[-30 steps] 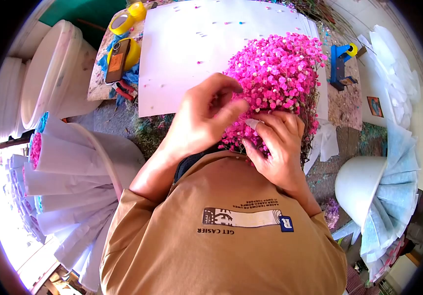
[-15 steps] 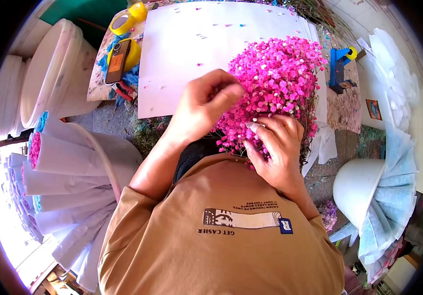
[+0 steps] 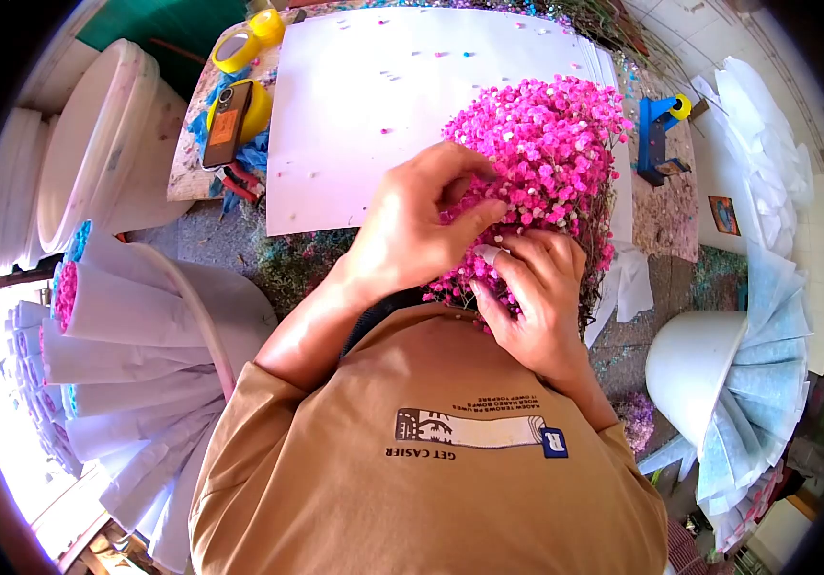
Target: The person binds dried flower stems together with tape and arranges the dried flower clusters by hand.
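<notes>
A bunch of bright pink baby's breath [image 3: 546, 144], dotted with a few white blossoms, lies over the right part of a large white paper sheet [image 3: 364, 105]. My left hand [image 3: 422, 220] is at the left side of the bunch, fingers bent over the blossoms and thumb apart from them, with pink showing in the gap. Around the bunch's lower part, my right hand [image 3: 537, 297] has its fingers curled; a whitish wrap covers one fingertip. The stems are mostly hidden beneath the blossoms and hands.
Yellow tape rolls [image 3: 237, 51], a phone [image 3: 227, 125] and red-handled pliers [image 3: 240, 182] are at the table's left. A blue tape dispenser [image 3: 659, 139] stands right. Paper-wrapped bunches [image 3: 144, 297] fill the lower left; a white bucket [image 3: 695, 369] stands lower right.
My left hand has moved right and slightly down, from the bunch's edge onto its blossoms. My right hand stays at the lower part of the bunch.
</notes>
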A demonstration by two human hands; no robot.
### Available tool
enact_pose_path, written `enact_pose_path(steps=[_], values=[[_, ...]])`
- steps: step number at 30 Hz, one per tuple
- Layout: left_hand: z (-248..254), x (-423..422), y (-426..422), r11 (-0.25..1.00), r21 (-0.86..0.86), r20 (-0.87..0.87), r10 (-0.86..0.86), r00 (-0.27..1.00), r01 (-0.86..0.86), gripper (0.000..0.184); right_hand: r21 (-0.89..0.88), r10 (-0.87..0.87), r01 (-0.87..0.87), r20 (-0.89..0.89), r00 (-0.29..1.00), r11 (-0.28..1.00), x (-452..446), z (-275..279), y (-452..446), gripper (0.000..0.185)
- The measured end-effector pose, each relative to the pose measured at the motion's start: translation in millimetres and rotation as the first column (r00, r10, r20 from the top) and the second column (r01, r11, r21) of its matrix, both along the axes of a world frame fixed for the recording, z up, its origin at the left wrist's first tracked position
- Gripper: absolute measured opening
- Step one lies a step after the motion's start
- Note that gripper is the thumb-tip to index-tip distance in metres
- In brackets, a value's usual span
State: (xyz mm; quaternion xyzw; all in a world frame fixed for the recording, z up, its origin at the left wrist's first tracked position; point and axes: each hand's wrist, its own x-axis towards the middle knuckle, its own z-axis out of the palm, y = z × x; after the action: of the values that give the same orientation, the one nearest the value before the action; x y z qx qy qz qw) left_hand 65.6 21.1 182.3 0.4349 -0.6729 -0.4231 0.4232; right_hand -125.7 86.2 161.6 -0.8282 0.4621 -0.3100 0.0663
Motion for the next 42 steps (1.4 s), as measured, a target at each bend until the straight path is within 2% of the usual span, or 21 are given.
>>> enact_pose_path(steps=[1, 5, 7, 8, 9, 12, 15, 16, 19, 21, 22, 23, 26, 28, 33, 35, 36, 38, 39, 41, 42], values=[[-7, -6, -3, 0.976, -0.214, 0.113, 0.059, 0.992, -0.034, 0.021, 0.005, 0.0, 0.0, 0.003, 1.0, 1.0, 0, 0, 0, 0.034], [-21, -8, -11, 0.934, -0.345, 0.108, 0.141, 0.984, -0.096, 0.01, 0.001, -0.008, 0.008, 0.011, 1.0, 1.0, -1, 0, 1, 0.034], [-15, -3, -6, 0.969, 0.24, -0.407, 0.154, 0.9, -0.057, 0.01, 0.008, -0.002, 0.002, 0.007, 1.0, 1.0, -2, 1, 2, 0.035], [-14, 15, -10, 0.914, 0.356, -0.61, 0.069, 0.789, 0.196, 0.017, 0.009, -0.003, 0.003, 0.007, 1.0, 1.0, -2, 1, 2, 0.035], [-9, 17, -9, 0.924, 0.324, -0.614, 0.04, 0.788, 0.205, 0.018, 0.009, -0.004, 0.004, 0.005, 1.0, 1.0, -2, 1, 2, 0.035], [-3, -2, 1, 0.99, 0.136, -0.209, 0.006, 0.978, 0.023, 0.018, 0.007, 0.001, -0.001, 0.004, 1.0, 1.0, -1, -1, 1, 0.035], [-16, -16, -3, 0.957, -0.273, 0.131, 0.138, 0.982, -0.098, 0.019, 0.005, 0.007, -0.007, 0.004, 1.0, 1.0, 0, -2, 0, 0.035], [-16, -15, -3, 0.957, -0.273, 0.131, 0.138, 0.982, -0.098, 0.019, 0.005, 0.007, -0.007, 0.006, 1.0, 1.0, 0, -2, 0, 0.035], [-12, -11, -4, 0.988, -0.113, 0.016, 0.113, 0.994, -0.11, 0.015, 0.008, 0.011, -0.011, 0.015, 1.0, 1.0, -3, -4, 1, 0.035], [-14, -3, -8, 0.977, 0.214, -0.532, 0.13, 0.837, -0.015, 0.013, 0.011, 0.003, -0.003, 0.01, 1.0, 1.0, -4, -2, 2, 0.035], [-11, 10, -13, 0.914, 0.367, -0.664, 0.128, 0.737, 0.172, 0.018, 0.012, 0.0, 0.0, 0.008, 1.0, 1.0, -3, -2, 2, 0.035], [-7, 13, -14, 0.904, 0.363, -0.694, 0.101, 0.713, 0.225, 0.025, 0.012, 0.002, -0.002, 0.009, 1.0, 1.0, -3, -2, 2, 0.035], [-6, 14, -16, 0.887, 0.428, -0.522, 0.088, 0.848, 0.172, 0.021, 0.016, 0.011, -0.011, 0.009, 1.0, 1.0, -1, -3, 1, 0.035], [-9, -1, -13, 0.988, 0.135, -0.146, 0.094, 0.985, -0.074, 0.016, 0.015, 0.017, -0.017, 0.006, 1.0, 1.0, -1, -3, 1, 0.035], [-14, 1, -16, 0.995, -0.088, 0.12, 0.057, 0.991, -0.047, 0.015, 0.018, 0.022, -0.022, -0.004, 1.0, 1.0, -2, -3, 1, 0.035], [-15, 2, -15, 0.981, 0.178, -0.05, 0.085, 0.995, -0.075, 0.011, 0.016, 0.027, -0.027, -0.005, 1.0, 1.0, -1, -2, 1, 0.035], [-19, 1, -16, 0.981, 0.177, -0.051, 0.085, 0.995, -0.075, 0.011, 0.017, 0.035, -0.035, 0.006, 0.999, 0.999, 0, -2, 2, 0.035], [-27, -1, -20, 0.97, 0.242, -0.45, 0.094, 0.888, 0.02, 0.005, 0.023, 0.049, -0.049, 0.016, 0.999, 0.999, 1, 0, 2, 0.034], [-28, 4, -23, 0.97, 0.241, -0.45, 0.095, 0.888, 0.019, 0.005, 0.022, 0.05, -0.05, 0.016, 0.999, 0.998, 0, -1, 2, 0.034], [-29, 19, -28, 0.879, 0.39, -0.77, 0.148, 0.621, 0.274, 0.009, 0.025, 0.028, -0.028, 0.007, 1.0, 0.999, -1, -2, 2, 0.034], [-25, 19, -29, 0.892, 0.386, -0.719, 0.131, 0.682, 0.235, 0.014, 0.025, 0.027, -0.027, 0.007, 1.0, 0.999, -1, -2, 2, 0.034]])
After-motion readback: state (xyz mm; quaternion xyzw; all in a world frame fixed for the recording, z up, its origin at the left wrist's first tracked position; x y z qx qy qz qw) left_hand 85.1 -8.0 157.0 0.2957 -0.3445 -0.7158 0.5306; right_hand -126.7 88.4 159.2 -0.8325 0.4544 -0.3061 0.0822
